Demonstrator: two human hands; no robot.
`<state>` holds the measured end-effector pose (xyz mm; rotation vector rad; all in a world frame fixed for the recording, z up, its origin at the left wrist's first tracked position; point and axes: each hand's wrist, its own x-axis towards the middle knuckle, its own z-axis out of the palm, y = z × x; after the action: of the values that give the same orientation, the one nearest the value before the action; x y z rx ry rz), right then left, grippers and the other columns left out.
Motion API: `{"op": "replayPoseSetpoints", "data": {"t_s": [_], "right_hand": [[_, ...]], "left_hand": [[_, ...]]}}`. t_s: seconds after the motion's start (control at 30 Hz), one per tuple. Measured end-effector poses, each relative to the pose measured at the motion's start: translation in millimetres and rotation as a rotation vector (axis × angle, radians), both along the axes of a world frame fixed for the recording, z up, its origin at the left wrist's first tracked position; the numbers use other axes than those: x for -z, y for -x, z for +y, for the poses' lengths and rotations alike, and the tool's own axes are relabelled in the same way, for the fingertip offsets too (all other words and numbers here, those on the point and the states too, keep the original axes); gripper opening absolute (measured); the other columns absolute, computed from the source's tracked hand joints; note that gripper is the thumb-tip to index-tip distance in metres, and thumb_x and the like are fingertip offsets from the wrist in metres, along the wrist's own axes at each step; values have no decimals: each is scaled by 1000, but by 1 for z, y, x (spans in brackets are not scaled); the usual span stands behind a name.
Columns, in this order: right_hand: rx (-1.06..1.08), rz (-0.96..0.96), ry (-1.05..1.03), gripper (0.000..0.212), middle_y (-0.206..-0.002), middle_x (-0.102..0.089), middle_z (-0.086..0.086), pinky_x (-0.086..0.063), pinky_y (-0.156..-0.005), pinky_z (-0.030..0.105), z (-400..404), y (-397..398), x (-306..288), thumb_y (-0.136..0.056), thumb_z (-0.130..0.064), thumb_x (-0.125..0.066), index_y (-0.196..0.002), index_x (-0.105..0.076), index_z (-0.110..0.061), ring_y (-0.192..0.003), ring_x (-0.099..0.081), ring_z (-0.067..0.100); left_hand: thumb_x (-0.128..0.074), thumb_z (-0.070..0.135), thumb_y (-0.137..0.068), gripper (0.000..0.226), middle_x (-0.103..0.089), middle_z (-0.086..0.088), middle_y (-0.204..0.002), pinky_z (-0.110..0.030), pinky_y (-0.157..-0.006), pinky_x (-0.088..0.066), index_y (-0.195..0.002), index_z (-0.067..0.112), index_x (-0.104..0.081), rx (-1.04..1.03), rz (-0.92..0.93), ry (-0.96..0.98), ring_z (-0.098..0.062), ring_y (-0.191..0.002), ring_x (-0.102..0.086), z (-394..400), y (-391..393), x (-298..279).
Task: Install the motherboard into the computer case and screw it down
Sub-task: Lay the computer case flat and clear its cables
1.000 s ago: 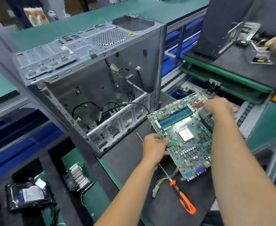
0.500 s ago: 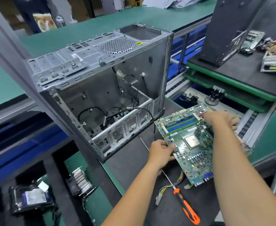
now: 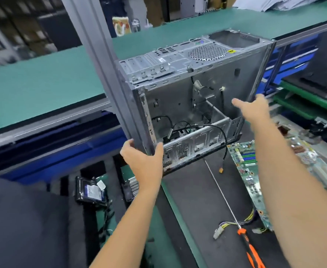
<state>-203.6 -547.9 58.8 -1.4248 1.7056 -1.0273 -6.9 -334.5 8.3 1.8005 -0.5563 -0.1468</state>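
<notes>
Both hands at the open computer case (image 3: 187, 97) on a dark work mat (image 3: 201, 206).

The left hand (image 3: 145, 161) grips the case's near lower-left corner post, thumb on one side and fingers on the other; the right hand (image 3: 255, 109) reaches with straight, spread fingers to the case's right front edge, and whether it touches is unclear. The motherboard (image 3: 249, 175) lies flat on the mat to the right of the case, partly under the right forearm. In front of the case lies a long screwdriver (image 3: 242, 235) with an orange handle. Behind the case runs a green bench top (image 3: 42, 78); left of it, lower down, sits a hard drive (image 3: 91, 192). A grey frame post (image 3: 93, 55) rises at the case's left.
</notes>
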Motion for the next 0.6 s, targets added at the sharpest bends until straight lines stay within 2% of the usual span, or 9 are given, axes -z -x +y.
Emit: {"op": "replayPoseSetpoints", "data": {"t_s": [0.07, 0.13, 0.2, 0.27, 0.37, 0.47, 0.5, 0.57, 0.6], "right_hand": [[48, 9, 16, 60, -129, -52, 14, -39, -88, 33, -5, 0, 1, -85, -33, -68, -131, -47, -2, -119, -49, 31], [47, 34, 22, 30, -95, -56, 12, -38, -71, 34, -8, 0, 4, -86, -29, -65, -99, -56, -3, -93, -50, 26], [28, 83, 8, 25, -85, -50, 11, -31, -65, 32, -11, 5, 6, -86, -28, -64, -81, -50, -8, -81, -45, 23], [-1, 135, 8, 32, -82, -51, 12, -30, -66, 30, -15, 8, 8, -86, -27, -65, -69, -45, -8, -78, -45, 24], [-9, 133, 34, 24, -79, -56, 9, -34, -65, 30, -22, 8, 11, -82, -25, -69, -73, -55, -9, -78, -49, 22], [29, -25, 48, 22, -78, -60, 4, -38, -64, 27, -25, 2, 18, -79, -21, -72, -68, -55, -13, -77, -50, 19], [42, -105, 45, 16, -87, -64, 6, -40, -68, 26, -25, -2, 21, -78, -21, -72, -77, -60, -10, -81, -52, 17], [81, -233, 37, 32, -101, -66, 8, -41, -73, 24, -27, -10, 26, -78, -22, -75, -102, -65, -3, -86, -54, 15], [104, -258, 38, 37, -103, -66, 8, -41, -74, 23, -27, -13, 28, -78, -23, -75, -106, -64, -2, -86, -55, 15]], "left_hand": [[-75, 37, -77, 76, -39, 4, -130, -22, -99, -35, -136, 14, -33, 146, -42, -28, -10, -119, -40, 1, -3, -5], [-67, 32, -86, 69, -43, 3, -137, -28, -104, -38, -141, 15, -30, 187, -91, -49, -12, -125, -43, -1, -1, -8], [-58, 27, -93, 61, -46, 1, -137, -33, -104, -41, -144, 14, -28, 174, -149, -81, -15, -123, -47, -4, 2, -9], [-53, 26, -96, 60, -46, 0, -140, -35, -104, -41, -147, 15, -23, 167, -161, -108, -15, -125, -47, -5, 4, -9], [-55, 27, -95, 66, -47, 0, -140, -38, -104, -42, -149, 21, -17, 182, -139, -113, -17, -125, -48, -7, 5, -6], [-58, 27, -92, 63, -56, -3, -128, -39, -96, -48, -144, 24, -22, 145, -136, -101, -20, -113, -56, -12, 0, -9], [-56, 24, -93, 59, -57, -5, -124, -40, -93, -49, -143, 25, -23, 122, -148, -99, -21, -109, -58, -15, 0, -11], [-50, 15, -95, 56, -58, -9, -122, -42, -90, -51, -142, 25, -22, 85, -137, -89, -24, -105, -59, -22, 2, -14], [-47, 11, -95, 56, -57, -11, -123, -43, -89, -51, -143, 26, -21, 69, -107, -78, -27, -105, -59, -25, 5, -15]]}}
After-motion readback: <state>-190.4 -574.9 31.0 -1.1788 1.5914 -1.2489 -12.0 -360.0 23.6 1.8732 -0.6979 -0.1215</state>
